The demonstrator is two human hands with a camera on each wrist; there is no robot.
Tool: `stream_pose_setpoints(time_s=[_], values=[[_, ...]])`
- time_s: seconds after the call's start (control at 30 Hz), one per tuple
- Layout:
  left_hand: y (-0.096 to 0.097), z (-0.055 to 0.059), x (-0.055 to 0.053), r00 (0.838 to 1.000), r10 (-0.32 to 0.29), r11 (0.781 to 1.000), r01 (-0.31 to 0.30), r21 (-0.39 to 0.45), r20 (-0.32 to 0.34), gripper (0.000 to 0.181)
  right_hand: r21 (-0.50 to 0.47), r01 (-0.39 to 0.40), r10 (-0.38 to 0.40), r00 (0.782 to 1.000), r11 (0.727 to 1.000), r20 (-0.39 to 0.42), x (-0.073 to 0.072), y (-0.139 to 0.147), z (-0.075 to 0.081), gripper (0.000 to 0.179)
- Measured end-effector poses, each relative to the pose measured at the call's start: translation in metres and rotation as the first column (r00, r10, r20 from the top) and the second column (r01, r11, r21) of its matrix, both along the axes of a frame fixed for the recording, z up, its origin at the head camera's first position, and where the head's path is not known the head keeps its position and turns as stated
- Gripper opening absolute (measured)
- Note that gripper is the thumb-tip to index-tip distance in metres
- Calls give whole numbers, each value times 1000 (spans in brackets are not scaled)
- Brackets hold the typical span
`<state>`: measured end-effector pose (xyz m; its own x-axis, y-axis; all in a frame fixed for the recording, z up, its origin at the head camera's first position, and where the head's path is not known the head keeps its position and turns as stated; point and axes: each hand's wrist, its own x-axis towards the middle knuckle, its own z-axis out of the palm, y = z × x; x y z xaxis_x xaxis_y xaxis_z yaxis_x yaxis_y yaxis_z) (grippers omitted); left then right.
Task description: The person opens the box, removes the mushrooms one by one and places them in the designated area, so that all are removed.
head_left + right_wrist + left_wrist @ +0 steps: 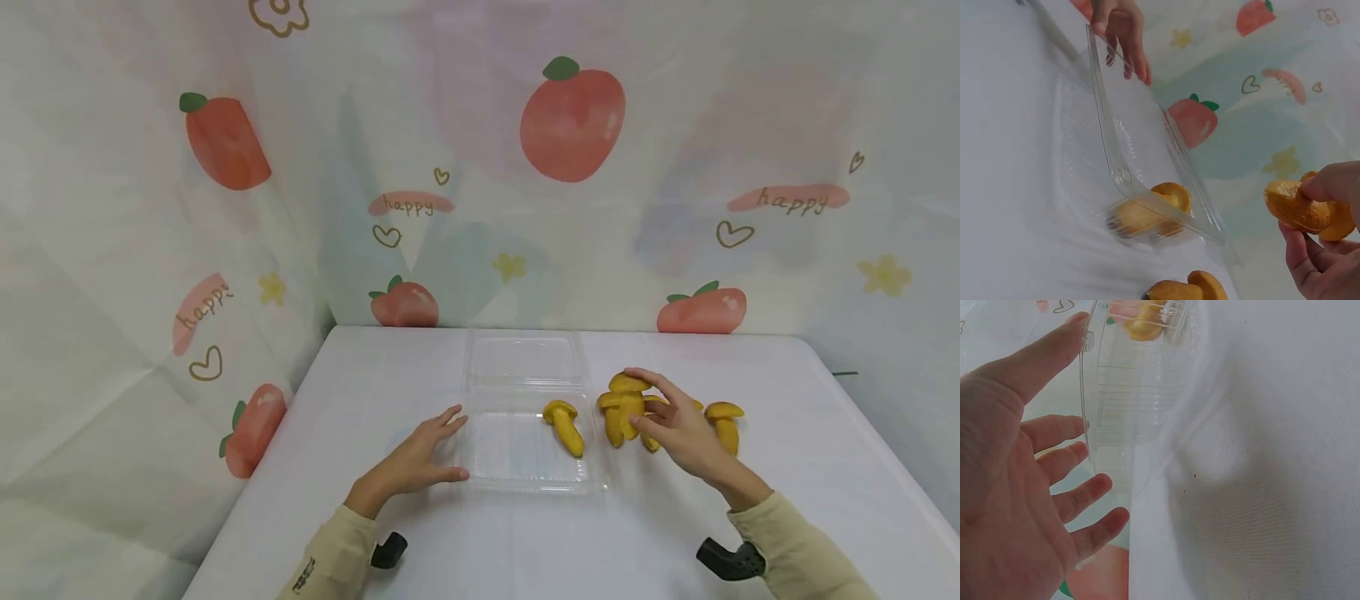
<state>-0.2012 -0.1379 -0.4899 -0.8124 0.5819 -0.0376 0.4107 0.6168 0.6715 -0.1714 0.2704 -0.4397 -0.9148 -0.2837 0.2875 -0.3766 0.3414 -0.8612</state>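
Note:
In my right hand [678, 433] I pinch a yellow mushroom [1294, 206] between thumb and fingers, upright and just right of the clear plastic box [498, 454]. My left hand [416, 458] is spread at the box's left side, thumb and fingertips right at the rim. Inside the box, toward its right side, lies one mushroom [567, 432], cap to the back. Another mushroom [612, 425] stands close beside the held one. More of them sit behind my right hand, partly hidden by it.
The box's clear lid [525, 362] lies folded back behind it. At the right end of the row is a mushroom [725, 427]. A white cloth covers the table [390, 375], and a fruit-printed backdrop [480, 125] rises behind and to the left.

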Motion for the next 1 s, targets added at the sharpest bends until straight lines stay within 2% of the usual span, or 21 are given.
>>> stream_pose_setpoints(time_s=[0.17, 0.33, 0.47, 0.67, 0.87, 1.0], values=[[1, 1, 0, 1000, 11, 1000, -10, 6, -2, 88, -5, 15, -15, 999, 1000, -41, 2, 11, -1, 58], [1, 1, 1, 1000, 22, 1000, -22, 18, 0, 87, -15, 20, -20, 1000, 1000, -12, 6, 22, -2, 60], [1, 2, 2, 1000, 22, 999, -22, 29, -6, 87, 15, 50, -50, 999, 999, 4, 9, 34, -1, 60], [0, 0, 2, 1000, 20, 1000, -20, 24, -14, 87, 94, 119, -115, 992, 988, -47, 10, 51, -1, 58], [-1, 0, 2, 1000, 16, 1000, -16, 24, -9, 88, 112, 154, -150, 988, 982, -47, 10, 67, -4, 59], [0, 1, 1, 1000, 8, 1000, -7, 19, -11, 89, 128, 183, -174, 982, 975, -76, 10, 77, -5, 59]])
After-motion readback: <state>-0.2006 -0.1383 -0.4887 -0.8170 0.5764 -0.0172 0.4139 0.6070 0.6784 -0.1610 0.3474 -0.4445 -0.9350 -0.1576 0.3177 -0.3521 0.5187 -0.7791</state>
